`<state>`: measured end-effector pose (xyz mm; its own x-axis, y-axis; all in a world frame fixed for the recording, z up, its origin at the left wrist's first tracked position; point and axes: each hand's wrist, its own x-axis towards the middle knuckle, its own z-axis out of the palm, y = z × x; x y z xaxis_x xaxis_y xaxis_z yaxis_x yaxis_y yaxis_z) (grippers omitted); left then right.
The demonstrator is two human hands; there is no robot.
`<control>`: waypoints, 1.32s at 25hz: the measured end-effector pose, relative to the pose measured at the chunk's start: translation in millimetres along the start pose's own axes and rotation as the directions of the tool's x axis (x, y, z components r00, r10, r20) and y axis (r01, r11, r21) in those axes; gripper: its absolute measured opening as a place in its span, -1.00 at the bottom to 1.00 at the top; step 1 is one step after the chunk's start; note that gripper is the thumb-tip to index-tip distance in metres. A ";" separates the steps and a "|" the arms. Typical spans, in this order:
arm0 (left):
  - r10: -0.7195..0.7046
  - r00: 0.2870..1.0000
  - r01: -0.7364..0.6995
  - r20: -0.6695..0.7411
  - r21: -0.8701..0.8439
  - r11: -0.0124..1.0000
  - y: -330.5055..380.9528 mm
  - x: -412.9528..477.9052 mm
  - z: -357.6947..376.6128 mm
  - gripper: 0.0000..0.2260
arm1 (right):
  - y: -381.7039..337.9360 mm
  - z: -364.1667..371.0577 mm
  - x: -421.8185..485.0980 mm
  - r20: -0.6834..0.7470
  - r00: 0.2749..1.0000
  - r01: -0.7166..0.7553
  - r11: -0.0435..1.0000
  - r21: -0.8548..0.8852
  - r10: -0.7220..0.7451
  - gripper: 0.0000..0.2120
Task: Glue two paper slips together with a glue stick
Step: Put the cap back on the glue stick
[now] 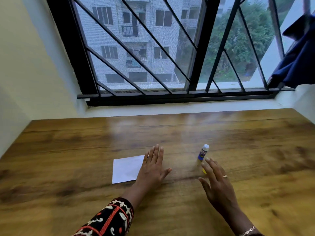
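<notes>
Closest to the camera is a sleeve [110, 218] with black, red and white patterns, and it looks like thick stitched cloth. From it comes the left hand [151, 169], which lies flat with straight fingers, holding nothing. It rests on the right edge of a white paper [127, 169]. That paper is thin, smooth and has 4 corners. I see only 1 sheet, so I cannot tell if the 2 slips lie on top of each other. The right hand [218, 184] is open too, with its fingers spread wide and nothing in them. It wears a thin ring [225, 176], and its fingertips are just beside the glue stick [202, 153]. This stick is a small round tube, blue in the middle, with a pale cap at the far end and a bit of yellow at the near end. It is blurry, so I cannot tell if it stands or lies down. Both things sit on the brown surface [68, 150], which is shiny wood with dark streaks. I think the job is just starting, at the step of getting the glue. Next, the right hand needs to close around the tube, and the cap has to come off.
</notes>
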<state>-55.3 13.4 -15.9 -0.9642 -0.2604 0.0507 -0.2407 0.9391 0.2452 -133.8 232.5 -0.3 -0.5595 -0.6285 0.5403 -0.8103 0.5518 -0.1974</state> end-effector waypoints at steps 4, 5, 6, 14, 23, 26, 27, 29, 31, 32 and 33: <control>-0.058 0.998 0.058 0.013 -0.049 0.997 -8.7 -8.4 3.5 -0.32 | -18.0 13.3 4.2 -0.007 1.000 0.018 0.999 0.040 -0.018 -0.59; -0.063 0.998 0.064 0.016 -0.057 0.996 -9.6 -9.4 3.5 -0.32 | -22.6 15.9 6.5 0.000 1.000 0.017 0.998 0.057 -0.017 -0.59; -0.068 0.997 0.070 0.022 -0.058 0.996 -10.5 -9.6 2.9 -0.31 | -26.3 18.0 8.8 0.007 1.000 0.012 0.997 0.072 -0.013 -0.59; -0.041 0.999 0.042 0.031 -0.013 0.999 -7.1 0.9 3.6 -0.31 | -10.1 9.8 5.6 -0.021 0.990 -0.136 0.983 0.124 0.140 -0.64; 0.010 0.999 -0.012 0.049 0.040 0.999 1.1 15.1 -0.6 -0.31 | 18.5 17.2 41.7 0.139 0.827 -0.557 0.764 0.324 0.544 -0.50; 0.007 0.998 -0.009 0.058 0.042 0.999 -1.9 13.5 -0.1 -0.32 | 22.2 26.0 54.3 0.188 0.793 -0.605 0.714 0.351 0.580 -0.54; 0.002 0.998 -0.005 0.064 0.045 0.999 -3.3 12.7 0.1 -0.32 | 23.0 28.2 57.7 0.206 0.785 -0.617 0.706 0.347 0.584 -0.59; -0.006 0.997 0.003 0.077 0.046 0.999 -5.4 11.9 0.0 -0.32 | 24.3 31.5 61.8 0.225 0.771 -0.636 0.696 0.334 0.596 -0.71; -0.011 0.997 0.008 0.080 0.036 0.999 -6.2 11.0 -0.5 -0.32 | 23.9 32.7 64.5 0.222 0.765 -0.642 0.691 0.332 0.605 -0.80; -0.013 0.997 0.011 0.077 0.029 1.000 -6.5 10.2 -0.9 -0.32 | 22.5 32.5 66.2 0.216 0.772 -0.634 0.696 0.338 0.598 -0.82; -0.015 0.997 0.014 0.071 0.018 1.000 -6.8 9.3 -1.5 -0.32 | 19.7 32.0 68.4 0.214 0.786 -0.616 0.704 0.352 0.581 -0.83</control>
<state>-62.4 4.3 -15.6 -0.9659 -0.2580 -0.0217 -0.2560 0.9393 0.2283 -193.6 182.9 6.6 -0.9472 -0.2906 0.1353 -0.2873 0.5827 -0.7602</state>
